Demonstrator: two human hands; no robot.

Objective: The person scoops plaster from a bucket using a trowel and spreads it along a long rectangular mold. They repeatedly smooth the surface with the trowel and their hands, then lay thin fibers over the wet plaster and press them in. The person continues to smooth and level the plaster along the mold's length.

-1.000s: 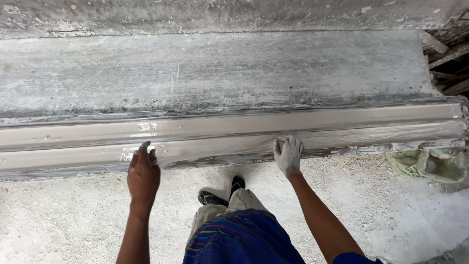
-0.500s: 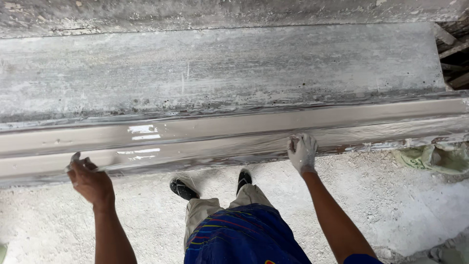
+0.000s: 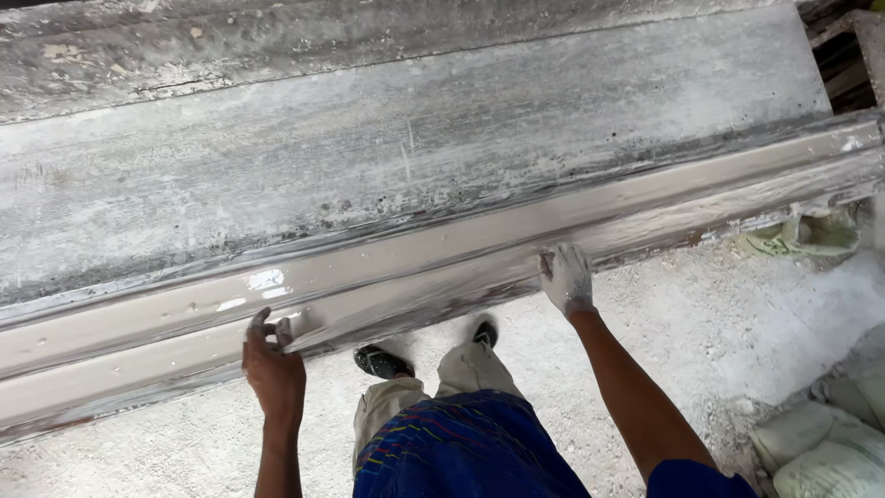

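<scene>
1. Head view, the work: a long moulded strip of wet grey plaster [image 3: 442,267] runs along the near edge of the bench [image 3: 415,138], from the lower left up to the right end. Its surface is glossy and smooth, with a stepped profile.

2. Head view, left hand [image 3: 273,369]: it sits at the near face of the strip, left of centre. The fingers [image 3: 261,325] are curled and pressed together around what looks like a small flat scraper [image 3: 286,328] set against the plaster; the piece is too small to name surely.

3. Head view, right hand [image 3: 566,277]: coated white, it rests on the lower front edge of the strip, right of centre. Its fingers lie pressed together and flat against the surface, gripping nothing.

4. Handling, as a judgement: the shine suggests the plaster is not yet set, so it would be soft, slippery and easy to dent. The whole length looks heavy and brittle. Light, flat contact along the face suits it better than a pinch, and any lift would want support spread along the underside.

5. Head view, surroundings: the person's trousers [image 3: 461,433] and dark shoes [image 3: 380,361] stand on a dusty white floor [image 3: 719,341]. Pale sacks [image 3: 820,452] lie at lower right, and a crumpled greenish bag [image 3: 802,235] sits under the right end of the bench.
</scene>
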